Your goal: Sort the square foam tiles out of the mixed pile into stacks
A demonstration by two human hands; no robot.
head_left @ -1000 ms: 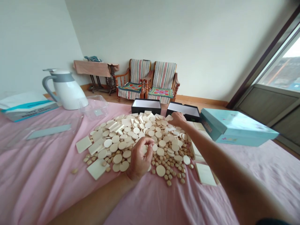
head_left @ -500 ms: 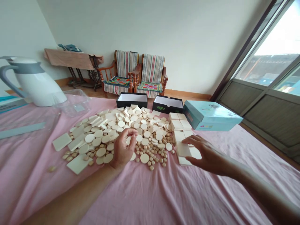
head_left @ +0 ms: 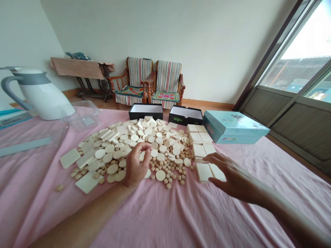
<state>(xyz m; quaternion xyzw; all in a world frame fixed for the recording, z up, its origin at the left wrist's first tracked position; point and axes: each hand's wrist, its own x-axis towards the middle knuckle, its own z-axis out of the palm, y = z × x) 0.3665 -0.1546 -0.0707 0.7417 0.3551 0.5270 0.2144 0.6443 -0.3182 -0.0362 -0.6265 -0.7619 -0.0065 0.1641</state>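
Observation:
My left hand (head_left: 137, 162) hovers at the front of a heap of pale wooden discs (head_left: 134, 137), its fingers curled and the thumb tip close to the index finger. Pale discs show through the loop, and I see nothing held in it. My right hand (head_left: 229, 172) is open, thumb and fingers apart, above the near end of two rows of stacked square wooden tiles (head_left: 198, 138). Beneath its fingers lies a square tile (head_left: 203, 172) on the front stack. Small wooden cubes (head_left: 169, 170) spill out near the discs.
Behind the heap stand two open black boxes (head_left: 146, 112) and a light blue box (head_left: 236, 127). A white jug (head_left: 43, 96), a clear plastic tray (head_left: 82, 115) and clear packaging (head_left: 31, 143) are at the left. Loose square tiles (head_left: 89, 182) lie on the pink cloth (head_left: 155, 213).
A square tile under my right hand has come down onto the front stack and been let go. My right hand has shifted slightly right and nearer. The left hand is nearly still.

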